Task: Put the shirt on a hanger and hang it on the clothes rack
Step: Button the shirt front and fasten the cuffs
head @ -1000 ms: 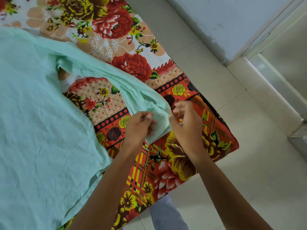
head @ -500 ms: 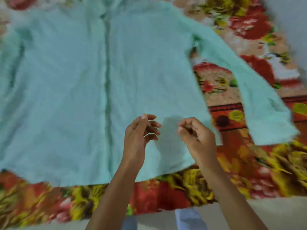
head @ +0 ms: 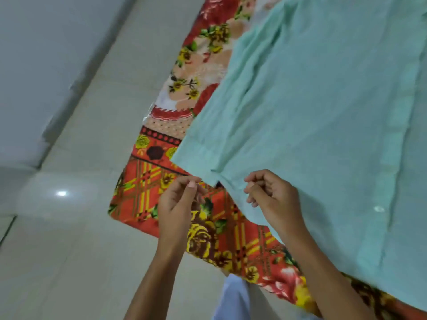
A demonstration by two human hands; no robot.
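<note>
A mint-green long-sleeved shirt lies spread flat on a floral bedspread. One sleeve runs down along the shirt's left side and ends in a cuff near the bed's corner. My left hand pinches its fingers at the cuff's lower corner. My right hand is curled over the fabric just right of the cuff and pinches its edge. No hanger or clothes rack is in view.
The bed's corner juts over pale floor tiles on the left. A grey-white wall with a skirting edge runs along the far left. My light blue trouser leg shows below the bed edge.
The view has swung from the shirt's right sleeve across its front to the left sleeve. Both hands let go of the right cuff and now pinch at the left one.
</note>
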